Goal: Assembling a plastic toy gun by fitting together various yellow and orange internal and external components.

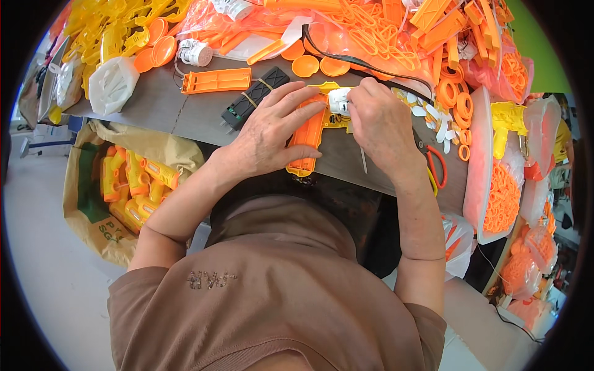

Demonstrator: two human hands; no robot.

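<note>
A yellow half shell (337,120) with an orange battery-case part (307,137) lies before me at the table's front edge. My left hand (263,127) grips the orange part, thumb on its near end and fingers across its far end. A small white motor unit (338,101) sits at the shell's far end. My right hand (382,127) is closed, with its thumb and fingertips pinched at the right side of this unit. A thin pale rod (364,161) shows below the right hand; whether the hand touches it, I cannot tell.
A black battery box (255,99), an orange case (216,80) and a wired white motor (195,52) lie left. Orange parts (371,37) heap up behind. Red-handled scissors (437,168) and a tub of orange rings (502,198) are right. A paper bag (179,148) holds yellow-orange pieces.
</note>
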